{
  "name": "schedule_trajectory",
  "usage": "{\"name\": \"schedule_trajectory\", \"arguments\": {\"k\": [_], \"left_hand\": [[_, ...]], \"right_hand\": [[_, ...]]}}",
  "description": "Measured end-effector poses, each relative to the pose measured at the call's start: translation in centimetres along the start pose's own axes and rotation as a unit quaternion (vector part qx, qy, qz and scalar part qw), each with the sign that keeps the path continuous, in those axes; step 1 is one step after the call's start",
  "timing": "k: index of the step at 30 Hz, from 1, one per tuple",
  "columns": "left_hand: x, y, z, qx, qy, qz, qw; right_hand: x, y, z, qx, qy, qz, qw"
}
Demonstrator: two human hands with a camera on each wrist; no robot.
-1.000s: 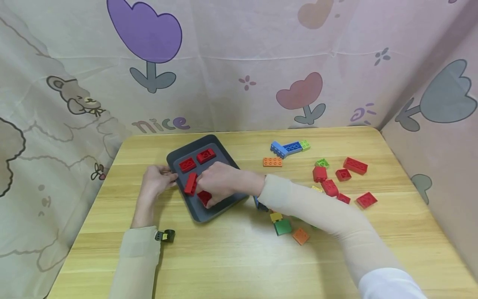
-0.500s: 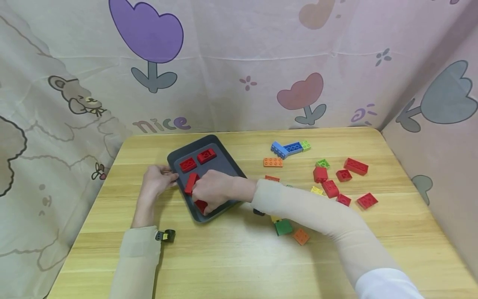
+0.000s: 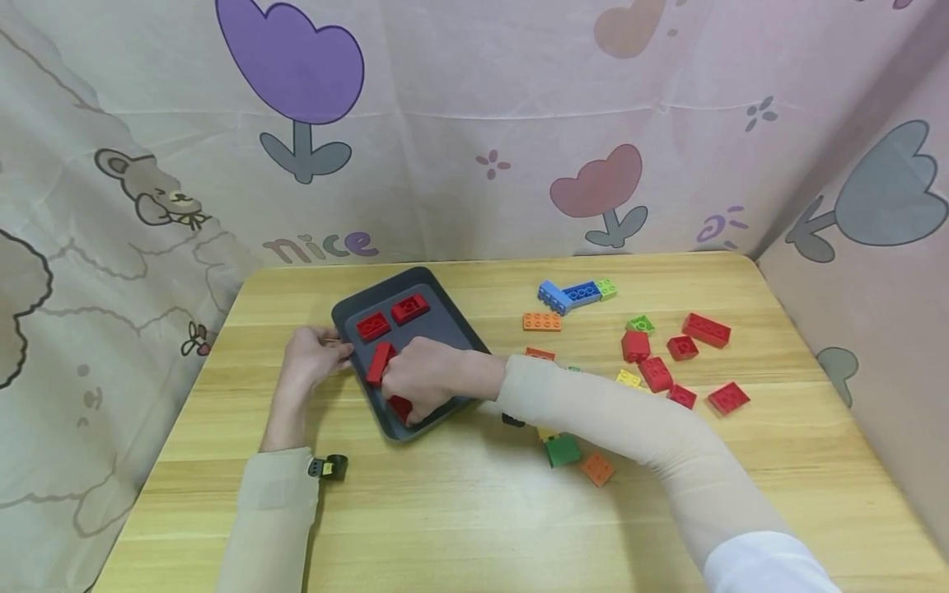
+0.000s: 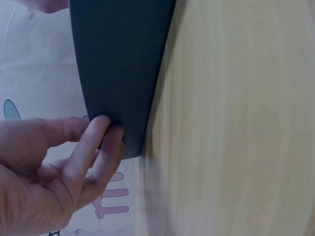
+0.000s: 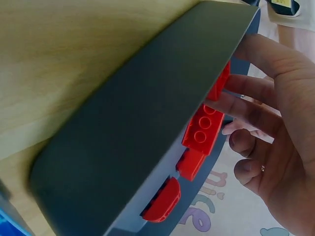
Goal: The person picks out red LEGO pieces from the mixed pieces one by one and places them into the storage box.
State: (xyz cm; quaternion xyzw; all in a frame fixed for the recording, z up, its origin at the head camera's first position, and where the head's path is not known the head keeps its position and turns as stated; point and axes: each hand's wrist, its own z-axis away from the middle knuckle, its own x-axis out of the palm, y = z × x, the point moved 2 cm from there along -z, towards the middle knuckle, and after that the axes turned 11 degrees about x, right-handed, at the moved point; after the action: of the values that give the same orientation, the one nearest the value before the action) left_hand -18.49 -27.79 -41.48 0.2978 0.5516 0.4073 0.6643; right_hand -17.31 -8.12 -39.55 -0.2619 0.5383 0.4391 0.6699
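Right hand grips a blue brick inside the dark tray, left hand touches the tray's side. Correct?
Wrong colour: the right hand grips a red brick inside the dark tray, per the head view; the left hand touches the tray's side.

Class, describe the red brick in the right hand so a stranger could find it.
On the wooden table sits a dark tray. Inside, find the red brick at its near end. Unlike its red neighbours, it is held by the right hand.
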Motion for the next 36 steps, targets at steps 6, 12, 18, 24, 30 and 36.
{"name": "schedule_trajectory", "arguments": {"k": [6, 12, 18, 24, 30, 36], "left_hand": [[0.0, 0.0, 0.1, 0.003, 0.001, -0.007, 1.0000], [0.0, 0.0, 0.0, -0.001, 0.000, -0.006, 1.0000], [0.0, 0.1, 0.0, -0.006, 0.000, -0.005, 1.0000], [0.0, 0.0, -0.1, -0.007, 0.000, -0.007, 0.9999], [0.0, 0.0, 0.0, -0.007, -0.002, -0.013, 0.9999], [-0.1, 0.0, 0.0, -0.001, -0.004, -0.011, 0.9999]], "right_hand": [[0.1, -0.1, 0.1, -0.006, 0.013, -0.004, 0.9999], [0.2, 0.0, 0.0, -0.007, 0.016, -0.005, 0.9998], [0.2, 0.0, 0.0, -0.008, 0.019, -0.010, 0.9998], [0.2, 0.2, 0.1, -0.005, 0.014, -0.018, 0.9997], [0.3, 0.6, 0.1, 0.000, 0.017, -0.023, 0.9996], [0.2, 1.4, 0.6, 0.012, 0.023, -0.026, 0.9993]]}}
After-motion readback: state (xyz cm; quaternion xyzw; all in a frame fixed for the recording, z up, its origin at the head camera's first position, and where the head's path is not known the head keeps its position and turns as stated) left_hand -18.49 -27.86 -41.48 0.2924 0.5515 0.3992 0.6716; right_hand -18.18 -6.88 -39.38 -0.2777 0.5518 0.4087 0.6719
